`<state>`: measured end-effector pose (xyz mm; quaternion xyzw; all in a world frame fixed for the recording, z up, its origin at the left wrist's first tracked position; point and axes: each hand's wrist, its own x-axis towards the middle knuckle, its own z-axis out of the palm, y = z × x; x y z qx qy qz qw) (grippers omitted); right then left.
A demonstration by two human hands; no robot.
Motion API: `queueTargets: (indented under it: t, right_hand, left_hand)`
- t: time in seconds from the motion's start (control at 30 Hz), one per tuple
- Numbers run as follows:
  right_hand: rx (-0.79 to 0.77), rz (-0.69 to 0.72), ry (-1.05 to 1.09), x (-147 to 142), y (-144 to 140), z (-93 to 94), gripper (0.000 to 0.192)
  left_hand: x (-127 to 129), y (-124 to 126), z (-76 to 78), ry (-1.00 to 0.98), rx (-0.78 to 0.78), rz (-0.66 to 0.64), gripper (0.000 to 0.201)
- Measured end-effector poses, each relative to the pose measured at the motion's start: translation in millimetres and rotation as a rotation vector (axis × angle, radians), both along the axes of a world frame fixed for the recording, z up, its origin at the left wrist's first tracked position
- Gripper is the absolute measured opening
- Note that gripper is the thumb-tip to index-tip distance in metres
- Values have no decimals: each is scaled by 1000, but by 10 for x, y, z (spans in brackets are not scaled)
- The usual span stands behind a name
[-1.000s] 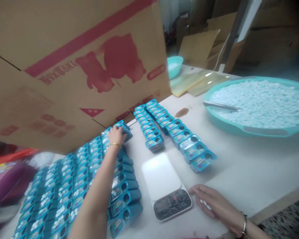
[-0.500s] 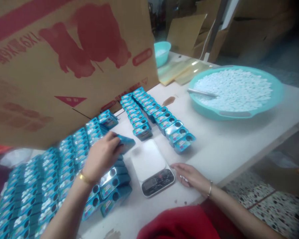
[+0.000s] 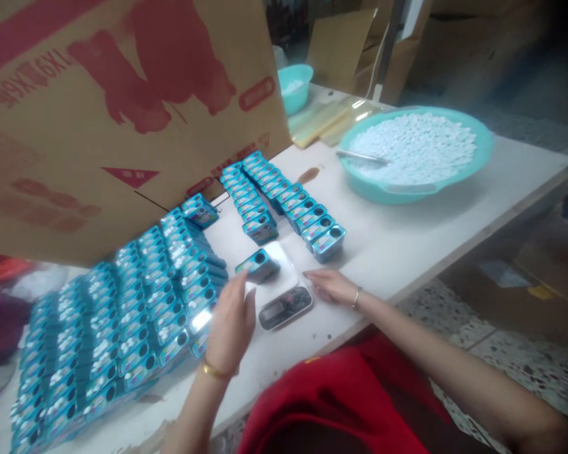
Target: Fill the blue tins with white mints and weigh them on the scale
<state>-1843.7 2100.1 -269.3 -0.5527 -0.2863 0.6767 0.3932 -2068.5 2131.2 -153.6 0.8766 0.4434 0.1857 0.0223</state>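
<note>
A blue tin (image 3: 260,267) with a dark round hole in its top rests on the white kitchen scale (image 3: 286,268). My left hand (image 3: 230,328) is at the tin's left end, thumb and fingers apart, the fingertips at or just touching its edge. My right hand (image 3: 332,287) lies beside the scale on the right, index finger pointing at its edge and the other fingers curled in; the palm is hidden. Rows of similar tins (image 3: 137,315) fill the left side, many with white tablets on top. Two more rows of tins (image 3: 307,211) stand behind the scale.
A wide turquoise basin (image 3: 392,194) of white tablets stands at the right with a metal scoop handle (image 3: 362,156) across its rim. A smaller turquoise bowl (image 3: 296,98) and yellowish plastic sheets (image 3: 331,121) are farther back. A large cardboard box (image 3: 89,189) walls the left rear.
My left hand has set the tin on the scale and loosened its grip. White tablets showed under my right hand's curled fingers before. One tin is gone from the right row's near end.
</note>
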Motion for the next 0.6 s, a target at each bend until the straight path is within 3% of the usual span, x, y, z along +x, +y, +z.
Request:
queueTargets:
  t: [0.1,0.2,0.33,0.53,0.6]
  right_hand:
    - [51,92,-21,-40,110,-33,39]
    - [77,132,-47,-68,154,-48,33]
    - [101,163,-87,-50,142,-8,30]
    - [114,153,-146,-51,148,24,28]
    - [117,137,-158,-72,171,-6,27]
  left_hand:
    - [-111,-440,-244,-142,-28,143,51]
    - [-142,-612,-434,-232,-1,195,54]
    - [-155,-400,-503,-212,81,88,55]
    - [-28,-52,-388,-134,124,-129,42]
    - [0,-48,-385,-198,110,-113,39]
